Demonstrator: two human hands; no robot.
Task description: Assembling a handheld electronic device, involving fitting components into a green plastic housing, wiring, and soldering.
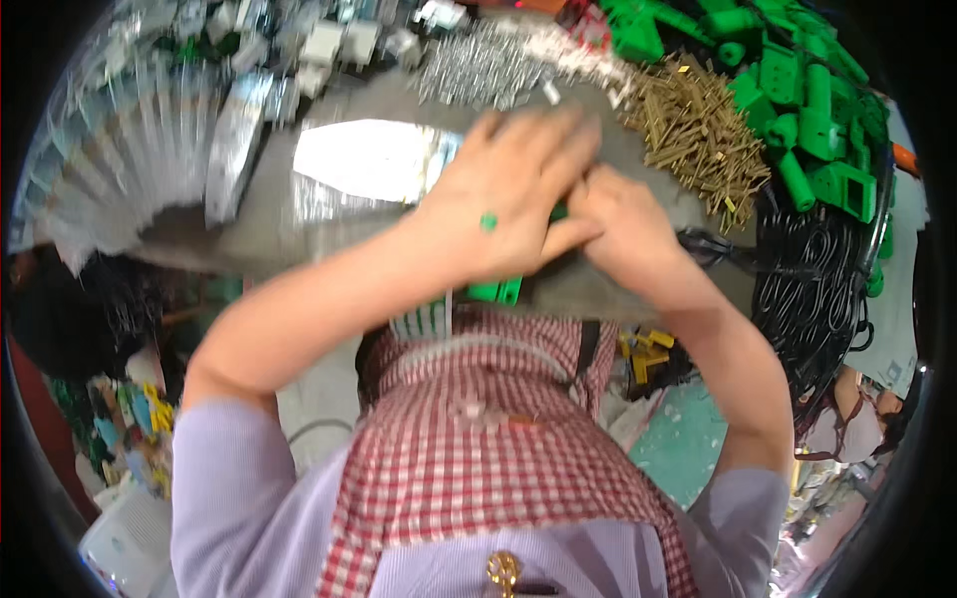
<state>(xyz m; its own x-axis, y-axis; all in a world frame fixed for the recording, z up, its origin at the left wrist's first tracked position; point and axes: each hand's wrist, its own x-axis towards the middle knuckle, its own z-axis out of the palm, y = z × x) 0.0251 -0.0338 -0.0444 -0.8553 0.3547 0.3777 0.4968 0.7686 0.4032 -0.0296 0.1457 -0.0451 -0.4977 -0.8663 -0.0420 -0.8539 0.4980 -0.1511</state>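
Clasped together at the centre of the bench, both hands are closed over a small green plastic part (495,290), of which only an edge is seen below the left hand (508,194); the right hand (623,224) is pressed against it from three o'clock, and the fingers are blurred by motion. How far the piece is assembled cannot be told, since it is almost wholly covered; the work is judged to be mid-way, with large stocks untouched. No true containers are made out: the supplies are heaped loose on the grey bench (259,214). Brass-coloured pins (698,135) are piled at two o'clock, silver pins (488,65) at twelve, green plastic housings (797,100) at one to two, black wire loops (812,289) at three, and pale metal strips (130,159) at ten.
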